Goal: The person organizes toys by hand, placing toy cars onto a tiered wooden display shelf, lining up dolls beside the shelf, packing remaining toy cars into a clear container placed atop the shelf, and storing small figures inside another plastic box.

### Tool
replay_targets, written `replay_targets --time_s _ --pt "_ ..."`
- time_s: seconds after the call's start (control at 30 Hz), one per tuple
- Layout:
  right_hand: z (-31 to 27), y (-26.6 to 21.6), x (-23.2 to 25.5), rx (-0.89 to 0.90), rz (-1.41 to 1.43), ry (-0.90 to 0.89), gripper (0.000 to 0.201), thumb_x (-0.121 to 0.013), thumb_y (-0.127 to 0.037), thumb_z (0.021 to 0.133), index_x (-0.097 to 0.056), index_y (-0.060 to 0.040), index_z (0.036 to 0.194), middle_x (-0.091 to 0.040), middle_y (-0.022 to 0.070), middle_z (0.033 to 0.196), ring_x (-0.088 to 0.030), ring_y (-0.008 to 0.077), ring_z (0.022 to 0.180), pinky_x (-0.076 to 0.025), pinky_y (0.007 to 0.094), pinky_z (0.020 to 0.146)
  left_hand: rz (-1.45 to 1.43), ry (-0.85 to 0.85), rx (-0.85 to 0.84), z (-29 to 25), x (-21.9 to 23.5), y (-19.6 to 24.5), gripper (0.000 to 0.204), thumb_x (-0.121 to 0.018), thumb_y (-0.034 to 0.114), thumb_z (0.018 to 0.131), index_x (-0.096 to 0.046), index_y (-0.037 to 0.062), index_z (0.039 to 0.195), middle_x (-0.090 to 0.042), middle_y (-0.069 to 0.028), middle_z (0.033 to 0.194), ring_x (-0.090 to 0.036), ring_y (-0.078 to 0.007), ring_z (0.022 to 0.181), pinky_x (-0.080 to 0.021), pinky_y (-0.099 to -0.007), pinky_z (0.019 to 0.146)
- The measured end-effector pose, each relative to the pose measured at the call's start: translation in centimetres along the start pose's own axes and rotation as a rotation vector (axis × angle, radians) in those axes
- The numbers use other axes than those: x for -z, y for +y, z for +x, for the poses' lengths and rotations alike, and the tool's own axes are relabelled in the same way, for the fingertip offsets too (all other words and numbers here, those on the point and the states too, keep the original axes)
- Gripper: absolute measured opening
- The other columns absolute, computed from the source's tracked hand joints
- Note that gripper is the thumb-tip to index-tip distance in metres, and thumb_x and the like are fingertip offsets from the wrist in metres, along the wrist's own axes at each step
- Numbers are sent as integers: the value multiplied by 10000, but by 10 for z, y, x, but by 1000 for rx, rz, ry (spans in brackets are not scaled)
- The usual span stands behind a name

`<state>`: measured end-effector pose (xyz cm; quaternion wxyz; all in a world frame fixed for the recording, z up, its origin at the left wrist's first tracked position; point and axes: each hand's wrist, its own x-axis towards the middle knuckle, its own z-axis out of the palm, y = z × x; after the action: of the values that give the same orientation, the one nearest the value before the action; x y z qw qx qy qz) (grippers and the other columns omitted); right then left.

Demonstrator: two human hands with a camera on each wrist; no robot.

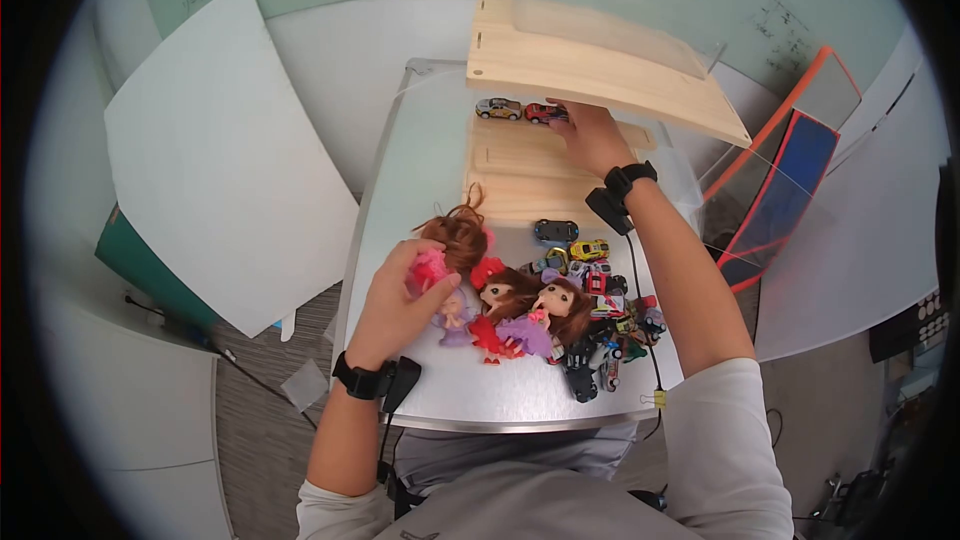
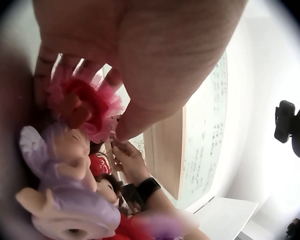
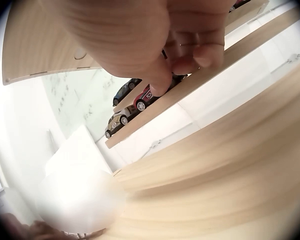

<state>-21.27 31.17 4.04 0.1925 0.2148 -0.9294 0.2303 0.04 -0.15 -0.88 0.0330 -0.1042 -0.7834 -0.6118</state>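
Observation:
My left hand (image 1: 395, 292) grips a brown-haired doll (image 1: 455, 238) by its pink dress at the left of the table; the pink tulle skirt (image 2: 110, 102) shows under the fingers in the left wrist view. Beside that hand stands a small lilac figurine (image 1: 453, 318). Two more dolls lie to its right, one in red (image 1: 490, 335) and one in purple (image 1: 535, 337). Up at the wooden shelf, my right hand (image 1: 595, 138) pinches a red toy car (image 3: 144, 101), thumb and fingertips on it. A silver and gold toy car (image 1: 498, 108) stands just left of it on the same board.
A pile of toy cars (image 1: 600, 285) lies right of the dolls. The shelf's wooden top panel (image 1: 600, 65) overhangs the right hand, with a clear plastic box (image 1: 610, 20) on it. Orange-edged panels (image 1: 780, 190) stand at the right. A cable (image 1: 640, 270) hangs from the right wrist camera.

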Motion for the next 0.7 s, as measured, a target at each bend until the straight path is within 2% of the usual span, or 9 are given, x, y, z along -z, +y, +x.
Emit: replay_targets --time_s 0.3,0.53,0.7 --pt "4 3 -3 -42 24 -8 368 -712 -130 969 -654 -53 1324 -730 222 1134 -720 352 921 -540 437 875 13 -4 -19 0 0 5 364 -796 88 928 -621 14 1239 -677 -107 1110 -656 -189 1033 -517 -325 935" --pt "3 -4 1 -60 -17 -44 368 -702 -156 983 -653 -65 1336 -732 226 1093 -718 352 914 -549 437 860 25 2 -23 1 -1 4 361 -794 86 930 -623 14 1239 -672 -97 1102 -646 -180 1037 -516 -323 938" --pt "-2 5 -2 -1 -49 88 387 -736 -182 951 -663 -67 1314 -743 209 1033 -714 350 873 -557 427 797 -27 -10 18 1 1 5 362 -792 87 930 -624 13 1243 -676 -101 1104 -647 -187 1042 -514 -322 942"
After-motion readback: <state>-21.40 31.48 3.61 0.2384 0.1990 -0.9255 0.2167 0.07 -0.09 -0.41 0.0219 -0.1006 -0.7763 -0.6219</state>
